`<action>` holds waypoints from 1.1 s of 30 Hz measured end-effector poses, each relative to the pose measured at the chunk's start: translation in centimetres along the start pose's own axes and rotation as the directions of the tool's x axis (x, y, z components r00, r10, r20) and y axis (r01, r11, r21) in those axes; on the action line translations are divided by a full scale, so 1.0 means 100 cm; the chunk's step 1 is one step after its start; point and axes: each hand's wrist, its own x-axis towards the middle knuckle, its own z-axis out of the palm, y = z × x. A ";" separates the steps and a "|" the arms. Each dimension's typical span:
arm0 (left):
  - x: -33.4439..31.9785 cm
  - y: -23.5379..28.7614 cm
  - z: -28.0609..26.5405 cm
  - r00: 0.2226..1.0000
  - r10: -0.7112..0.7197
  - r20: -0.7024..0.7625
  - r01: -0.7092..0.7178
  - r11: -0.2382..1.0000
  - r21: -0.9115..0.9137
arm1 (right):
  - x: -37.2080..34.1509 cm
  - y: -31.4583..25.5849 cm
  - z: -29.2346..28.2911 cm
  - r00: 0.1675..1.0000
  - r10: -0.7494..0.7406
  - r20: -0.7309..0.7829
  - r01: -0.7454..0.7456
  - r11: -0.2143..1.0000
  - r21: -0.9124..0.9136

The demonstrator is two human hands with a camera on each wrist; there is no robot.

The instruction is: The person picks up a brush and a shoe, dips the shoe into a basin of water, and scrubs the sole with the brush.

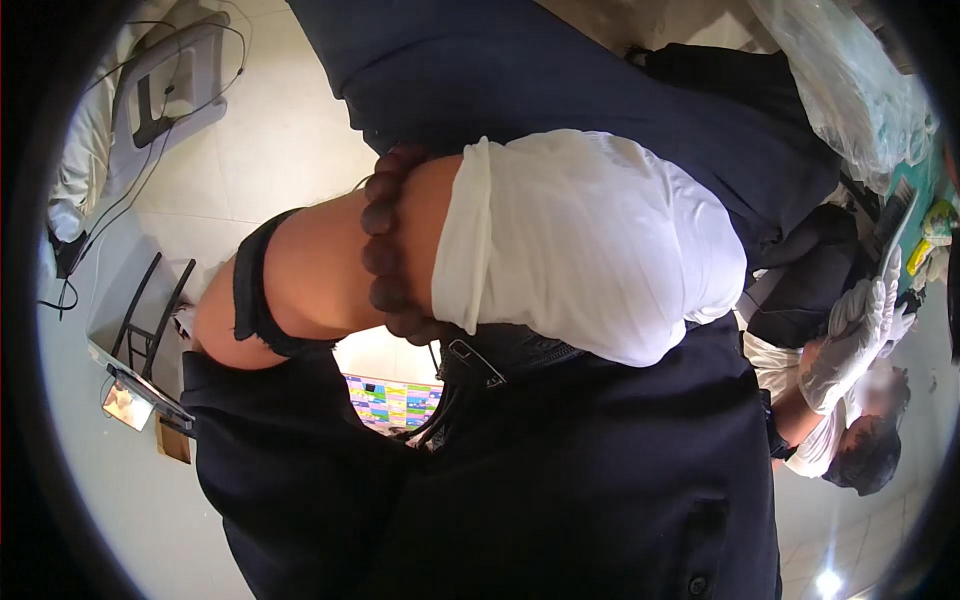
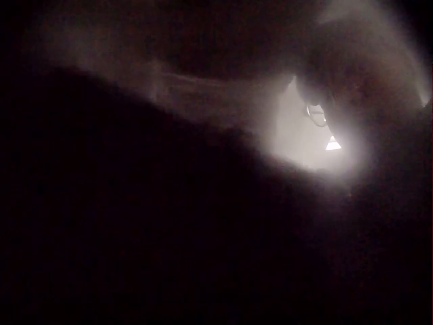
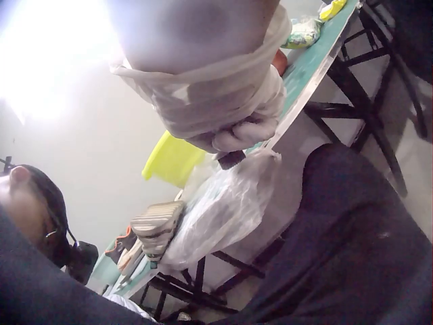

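Note:
My left hand (image 1: pixel 610 250), in a white glove, stretches over black clothing (image 1: pixel 600 480) in the head view. Its fingers turn down out of sight, so I cannot tell what they hold. Brown round beads (image 1: pixel 380 255) circle this wrist, with a black band (image 1: pixel 258 285) farther up the forearm. The left wrist view is nearly dark, with one bright gap. My right hand (image 3: pixel 233 128), also in a white glove with a rumpled cuff, has curled fingers at the top of the right wrist view. A small dark brown piece (image 3: pixel 231 160) sticks out below those fingers.
Behind the right hand runs a green-topped table (image 3: pixel 314 68) with a clear plastic bag (image 3: pixel 223 210), a yellow bin (image 3: pixel 169 159) and shoes (image 3: pixel 157 227). A dark trouser leg (image 3: pixel 358 237) is at right. Another person in a dark cap (image 3: pixel 44 196) is close at left.

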 end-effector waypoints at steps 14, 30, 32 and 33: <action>-0.045 -0.018 -0.008 0.997 0.028 -0.069 -0.028 1.000 -0.004 | 0.003 0.002 -0.005 0.999 -0.012 0.034 0.011 0.999 0.032; -0.053 -0.018 -0.004 0.994 0.050 -0.099 -0.045 0.998 0.050 | -0.003 -0.007 0.010 0.999 -0.021 0.026 0.021 1.000 -0.012; -0.043 -0.017 0.005 0.987 0.074 -0.144 -0.062 0.994 0.086 | -0.002 -0.005 0.008 1.000 -0.007 0.030 0.006 1.000 0.012; -0.039 -0.016 0.010 0.982 0.082 -0.171 -0.064 0.992 0.111 | -0.002 -0.005 0.007 1.000 0.002 0.031 -0.002 1.000 0.023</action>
